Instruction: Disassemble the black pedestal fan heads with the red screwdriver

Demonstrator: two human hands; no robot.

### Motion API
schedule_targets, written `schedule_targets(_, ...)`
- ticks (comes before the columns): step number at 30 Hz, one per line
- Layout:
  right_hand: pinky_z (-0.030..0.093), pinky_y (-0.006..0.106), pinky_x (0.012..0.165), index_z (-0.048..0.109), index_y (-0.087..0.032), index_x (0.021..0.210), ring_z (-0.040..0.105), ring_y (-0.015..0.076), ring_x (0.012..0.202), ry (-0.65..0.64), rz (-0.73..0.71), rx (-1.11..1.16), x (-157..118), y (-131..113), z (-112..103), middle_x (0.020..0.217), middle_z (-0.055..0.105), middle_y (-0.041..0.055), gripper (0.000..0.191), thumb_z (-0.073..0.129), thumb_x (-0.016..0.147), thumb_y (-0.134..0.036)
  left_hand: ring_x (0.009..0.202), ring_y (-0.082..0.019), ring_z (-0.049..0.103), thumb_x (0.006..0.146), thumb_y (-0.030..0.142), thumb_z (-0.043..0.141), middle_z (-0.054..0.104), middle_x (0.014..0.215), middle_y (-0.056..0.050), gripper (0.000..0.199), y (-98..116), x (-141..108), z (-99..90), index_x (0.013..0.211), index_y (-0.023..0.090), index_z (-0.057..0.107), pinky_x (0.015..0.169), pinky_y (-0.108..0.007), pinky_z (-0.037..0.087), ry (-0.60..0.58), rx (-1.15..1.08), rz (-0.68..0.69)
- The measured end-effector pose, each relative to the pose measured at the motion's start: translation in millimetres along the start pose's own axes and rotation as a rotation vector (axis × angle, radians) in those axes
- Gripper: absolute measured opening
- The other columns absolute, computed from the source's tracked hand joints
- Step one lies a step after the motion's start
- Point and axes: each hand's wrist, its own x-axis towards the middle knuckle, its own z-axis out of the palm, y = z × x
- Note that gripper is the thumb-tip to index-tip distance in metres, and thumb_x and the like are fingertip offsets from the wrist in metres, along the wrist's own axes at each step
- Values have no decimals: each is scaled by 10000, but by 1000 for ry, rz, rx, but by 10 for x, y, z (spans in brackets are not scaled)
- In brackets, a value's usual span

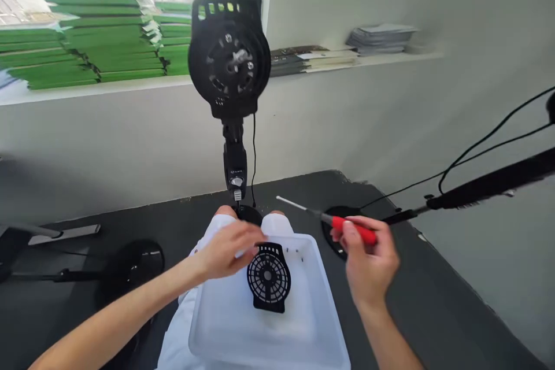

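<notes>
My right hand (368, 248) holds a screwdriver (353, 230) by its red handle, its metal shaft pointing up and left above the white tray (318, 295). Over the tray's upper left part hovers my left hand (234, 247), fingers bent, beside a black round grille cover (269, 277) that lies in the tray. Whether those fingers hold or touch anything is hidden. Several small screws (297, 251) lie right of the cover. Beyond my knees stands a black fan (229, 63) without a front cover, its motor housing facing me, on a stem with a control knob (236, 181).
Another fan stand (485, 182) leans in from the right. At the left, a stand with a round black base (134, 263) rests on the dark floor. Stacked green sheets (104, 29) and grey papers (381, 37) line the sill.
</notes>
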Motion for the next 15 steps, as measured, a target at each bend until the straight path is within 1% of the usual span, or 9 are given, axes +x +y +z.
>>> schedule_targets(1, 520, 287, 647, 614, -212, 988, 633, 140, 654, -35, 77, -8, -123, 168, 44, 797, 676, 14, 371, 668, 855, -554, 905, -166, 689, 1013, 203, 486, 726, 1029, -47, 237, 39, -195, 165, 1218, 234, 600, 808, -301, 566, -199, 74, 4)
schedule_targets(2, 520, 286, 650, 618, -213, 963, 632, 142, 649, -74, 141, -14, -244, 308, 77, 763, 673, 10, 377, 663, 849, -569, 856, -172, 696, 1000, 185, 503, 737, 993, -46, 234, 56, -374, 290, 1197, 218, 624, 771, -306, 569, -366, 173, -35)
schedule_targets(3, 516, 282, 649, 621, -214, 939, 628, 142, 641, -118, 193, -18, -357, 421, 99, 729, 669, 7, 377, 661, 844, -577, 842, -183, 706, 985, 157, 516, 744, 988, -54, 251, 55, -539, 374, 1199, 200, 639, 760, -318, 574, -502, 286, -90)
schedule_targets(4, 507, 276, 640, 624, -215, 914, 619, 141, 624, -166, 232, -16, -454, 507, 112, 694, 662, 3, 372, 663, 838, -578, 877, -204, 719, 967, 128, 526, 751, 1020, -75, 282, 42, -695, 423, 1217, 175, 646, 780, -339, 582, -603, 401, -147)
schedule_targets(6, 485, 268, 602, 624, -215, 867, 594, 136, 576, -265, 292, 11, -583, 612, 120, 629, 645, -5, 356, 666, 833, -566, 1084, -260, 714, 941, 99, 538, 732, 1198, -145, 358, 9, -982, 440, 1286, 122, 632, 917, -398, 578, -743, 598, -216)
schedule_targets(8, 466, 263, 571, 615, -216, 843, 566, 130, 538, -340, 342, 52, -619, 662, 120, 592, 630, -12, 345, 655, 842, -558, 1298, -310, 621, 940, 142, 557, 646, 1388, -194, 407, -8, -1220, 414, 1340, 93, 612, 1079, -462, 507, -792, 728, -211)
schedule_targets(10, 459, 259, 564, 600, -218, 847, 551, 125, 529, -367, 375, 88, -597, 683, 124, 588, 626, -16, 338, 633, 856, -555, 1393, -337, 542, 946, 208, 565, 566, 1484, -213, 456, -13, -1371, 404, 1384, 85, 587, 1165, -498, 434, -796, 805, -203)
schedule_targets(12, 454, 253, 565, 588, -221, 847, 545, 121, 533, -378, 395, 114, -561, 686, 132, 589, 624, -19, 331, 629, 860, -549, 1429, -341, 504, 949, 227, 548, 502, 1536, -229, 497, -28, -1413, 437, 1423, 79, 555, 1187, -502, 409, -802, 848, -220)
schedule_targets(15, 446, 244, 567, 587, -219, 836, 538, 114, 535, -401, 415, 140, -542, 660, 141, 582, 617, -23, 310, 641, 859, -523, 1448, -342, 482, 942, 174, 501, 406, 1604, -217, 531, -103, -1317, 541, 1467, 92, 512, 1164, -491, 439, -829, 868, -271)
